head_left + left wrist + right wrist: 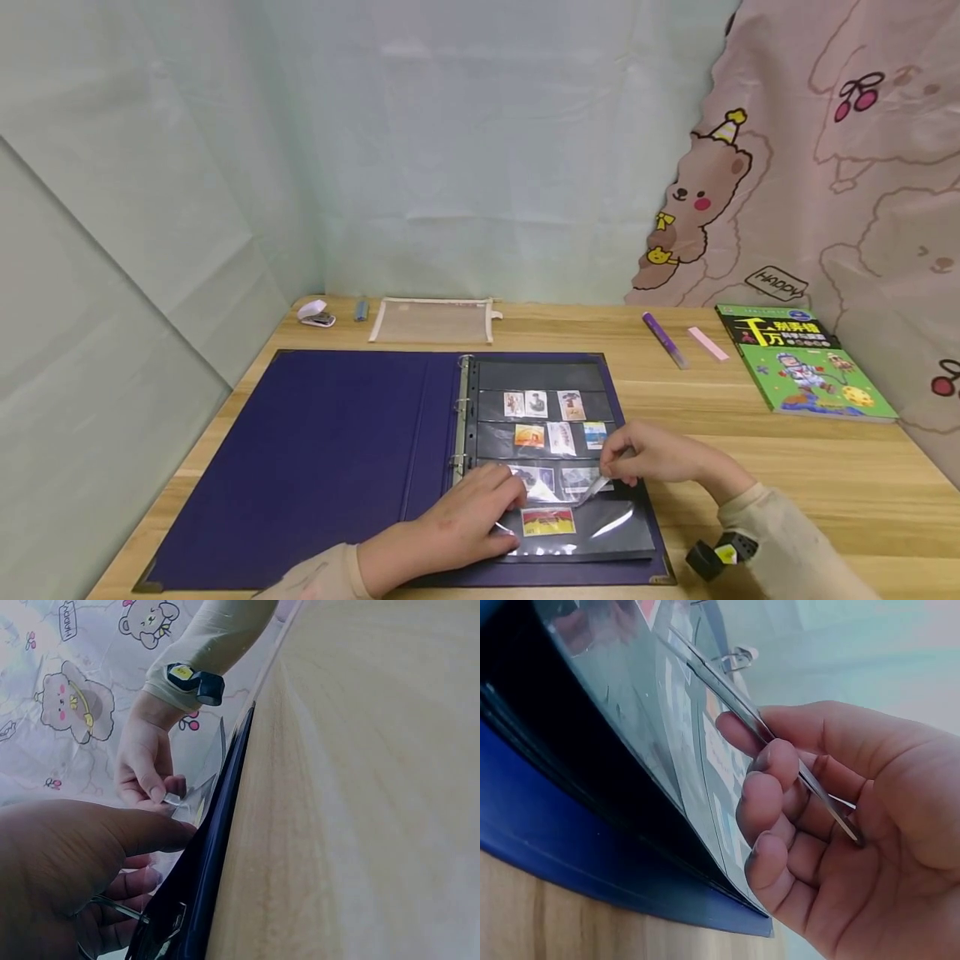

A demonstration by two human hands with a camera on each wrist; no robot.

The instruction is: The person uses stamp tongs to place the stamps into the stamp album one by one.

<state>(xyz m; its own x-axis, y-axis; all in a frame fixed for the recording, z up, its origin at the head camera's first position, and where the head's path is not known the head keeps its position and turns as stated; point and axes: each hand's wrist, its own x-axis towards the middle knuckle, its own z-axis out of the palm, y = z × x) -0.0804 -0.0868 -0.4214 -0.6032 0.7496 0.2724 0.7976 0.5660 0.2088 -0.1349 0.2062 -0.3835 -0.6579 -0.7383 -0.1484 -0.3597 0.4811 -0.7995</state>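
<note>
A stamp album (345, 467) with a dark blue cover lies open, its black page (540, 375) on the right holding rows of stamps under clear strips. My right hand (660, 454) pinches metal tweezers (727, 690) between thumb and fingers, their tips slanting down to the clear strip above the bottom row. In that row sits a red and yellow stamp (548, 522). My left hand (457, 521) rests on the page's lower left, thumb and fingers spread beside that stamp. Whether the left fingertips pinch the film is unclear.
Behind the album lie a stapler (316, 313), a small blue item (362, 310) and a mesh pouch (433, 321). To the right are a purple pen (664, 339), a pink strip (708, 343) and a green book (813, 367). Metal rings (462, 405) line the album's spine.
</note>
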